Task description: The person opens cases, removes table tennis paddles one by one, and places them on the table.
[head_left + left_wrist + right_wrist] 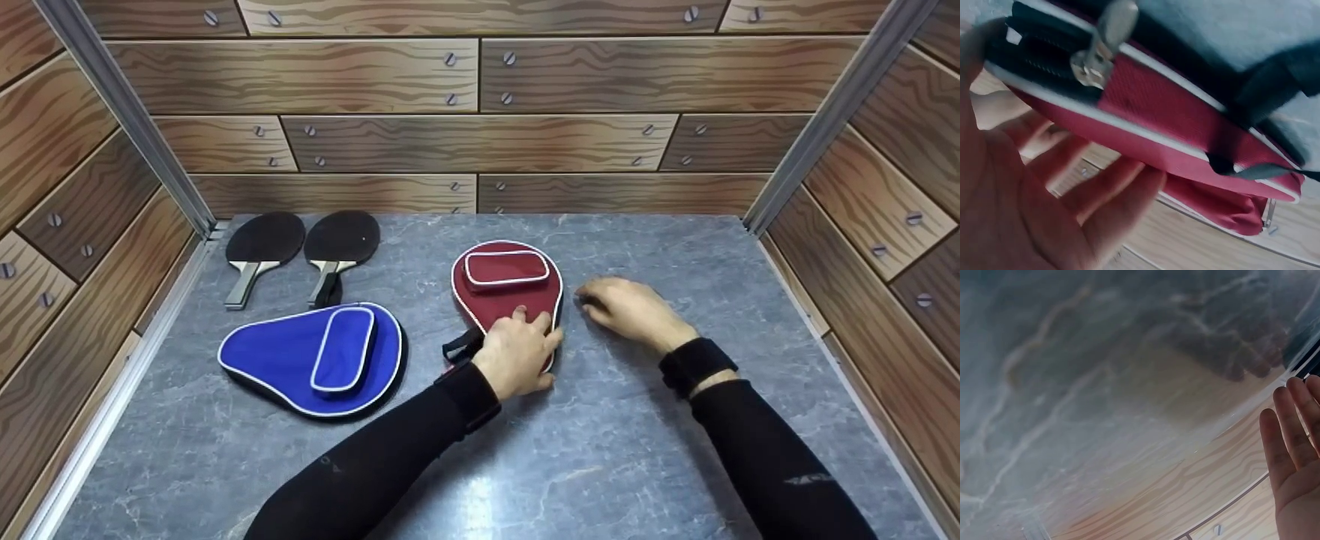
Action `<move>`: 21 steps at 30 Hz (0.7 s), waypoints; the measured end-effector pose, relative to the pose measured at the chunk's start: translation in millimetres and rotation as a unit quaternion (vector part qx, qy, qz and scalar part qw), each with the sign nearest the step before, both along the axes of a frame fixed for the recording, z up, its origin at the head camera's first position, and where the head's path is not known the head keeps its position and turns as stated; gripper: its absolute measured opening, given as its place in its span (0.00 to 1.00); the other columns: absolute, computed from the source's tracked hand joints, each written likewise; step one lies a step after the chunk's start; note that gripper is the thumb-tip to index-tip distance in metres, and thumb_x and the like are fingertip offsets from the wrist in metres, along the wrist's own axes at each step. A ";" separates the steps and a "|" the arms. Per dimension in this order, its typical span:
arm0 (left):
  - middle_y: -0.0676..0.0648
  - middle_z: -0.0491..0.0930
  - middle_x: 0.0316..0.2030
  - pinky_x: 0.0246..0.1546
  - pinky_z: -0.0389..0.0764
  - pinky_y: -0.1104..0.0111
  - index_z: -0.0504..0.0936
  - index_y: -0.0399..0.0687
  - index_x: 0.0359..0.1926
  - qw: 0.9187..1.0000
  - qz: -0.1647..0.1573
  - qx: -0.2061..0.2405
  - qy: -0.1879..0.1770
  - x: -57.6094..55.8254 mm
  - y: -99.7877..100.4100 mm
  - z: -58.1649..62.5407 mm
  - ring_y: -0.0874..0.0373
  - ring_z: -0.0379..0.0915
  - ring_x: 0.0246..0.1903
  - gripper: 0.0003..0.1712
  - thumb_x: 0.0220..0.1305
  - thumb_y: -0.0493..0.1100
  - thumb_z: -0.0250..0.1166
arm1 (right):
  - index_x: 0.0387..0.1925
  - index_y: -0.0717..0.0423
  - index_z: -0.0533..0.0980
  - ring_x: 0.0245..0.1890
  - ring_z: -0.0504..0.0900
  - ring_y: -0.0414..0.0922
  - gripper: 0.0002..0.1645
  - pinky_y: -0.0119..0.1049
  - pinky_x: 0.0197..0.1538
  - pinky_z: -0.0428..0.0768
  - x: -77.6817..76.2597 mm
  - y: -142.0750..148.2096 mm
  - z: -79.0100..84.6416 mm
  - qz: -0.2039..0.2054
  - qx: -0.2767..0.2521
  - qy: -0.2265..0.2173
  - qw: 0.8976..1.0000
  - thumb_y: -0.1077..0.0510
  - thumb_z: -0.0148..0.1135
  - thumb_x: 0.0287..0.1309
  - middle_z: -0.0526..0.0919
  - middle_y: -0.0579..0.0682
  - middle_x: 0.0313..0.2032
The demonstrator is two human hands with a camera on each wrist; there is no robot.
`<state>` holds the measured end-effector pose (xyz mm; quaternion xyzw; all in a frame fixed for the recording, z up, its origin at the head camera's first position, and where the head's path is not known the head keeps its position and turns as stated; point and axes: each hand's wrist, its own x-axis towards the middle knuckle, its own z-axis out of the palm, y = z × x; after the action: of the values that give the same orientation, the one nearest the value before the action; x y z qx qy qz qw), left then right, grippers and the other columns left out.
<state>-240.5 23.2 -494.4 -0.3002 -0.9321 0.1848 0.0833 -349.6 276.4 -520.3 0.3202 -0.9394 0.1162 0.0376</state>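
Note:
A red table tennis paddle case [506, 296] with white piping lies on the table, its raised pocket toward the back. Across its lower part rests my left hand [517, 352], fingers spread over the front face. The left wrist view shows the case's side edge, with a metal zipper pull [1107, 36] on a dark zipper and a black strap [1275, 79]. Just to the right of the case, my right hand [634, 309] is low over the table and holds nothing; its fingers [1292, 424] look fairly straight in the right wrist view.
A blue paddle case [281, 352] with a raised pocket lies to the left. Behind it are two black paddles, one [265, 238] at the far left and another [343, 236] beside it. Wood-patterned walls [480, 75] enclose the grey marbled table [600, 465] at the back and sides.

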 end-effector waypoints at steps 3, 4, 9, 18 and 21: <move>0.53 0.88 0.62 0.36 0.93 0.62 0.85 0.63 0.70 1.000 0.016 0.010 0.023 4.0 2.9 -1.8 0.50 0.91 0.59 0.40 0.69 0.80 0.72 | 0.65 0.59 0.89 0.62 0.94 0.65 0.19 0.67 0.67 0.92 0.7 1.8 -0.7 0.000 -0.003 0.001 1.000 0.59 0.71 0.80 0.95 0.61 0.61; 0.52 0.89 0.60 0.34 0.92 0.63 0.86 0.62 0.68 0.999 0.019 0.015 0.033 5.3 3.2 -2.3 0.51 0.92 0.56 0.39 0.69 0.79 0.72 | 0.65 0.59 0.89 0.62 0.94 0.65 0.18 0.66 0.67 0.92 1.1 2.5 -0.8 0.001 -0.003 0.002 1.000 0.59 0.71 0.80 0.96 0.61 0.60; 0.52 0.91 0.62 0.31 0.91 0.63 0.86 0.62 0.70 0.997 0.029 0.041 0.060 8.7 1.2 -7.4 0.52 0.91 0.52 0.37 0.71 0.76 0.71 | 0.65 0.60 0.89 0.62 0.94 0.64 0.19 0.66 0.68 0.91 2.4 4.2 -1.0 0.004 -0.003 0.009 1.000 0.59 0.71 0.80 0.96 0.61 0.60; 0.50 0.92 0.64 0.28 0.93 0.60 0.87 0.59 0.71 0.986 0.044 0.126 0.103 7.5 -12.7 -11.1 0.53 0.93 0.49 0.32 0.71 0.63 0.73 | 0.64 0.61 0.89 0.63 0.94 0.63 0.18 0.65 0.70 0.91 3.6 0.3 0.8 0.016 -0.003 0.006 1.000 0.61 0.71 0.79 0.95 0.62 0.60; 0.48 0.92 0.64 0.29 0.95 0.59 0.87 0.56 0.71 0.982 0.050 0.153 0.097 7.6 -17.9 -10.1 0.51 0.93 0.50 0.32 0.72 0.61 0.75 | 0.65 0.60 0.89 0.65 0.94 0.63 0.19 0.64 0.70 0.91 4.2 -4.5 1.6 0.033 -0.002 0.012 0.999 0.60 0.71 0.79 0.95 0.61 0.62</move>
<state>-232.9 5.3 -504.6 -0.2176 -0.9506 0.0719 0.2095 -345.3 271.9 -518.7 0.3522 -0.9277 0.1153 0.0460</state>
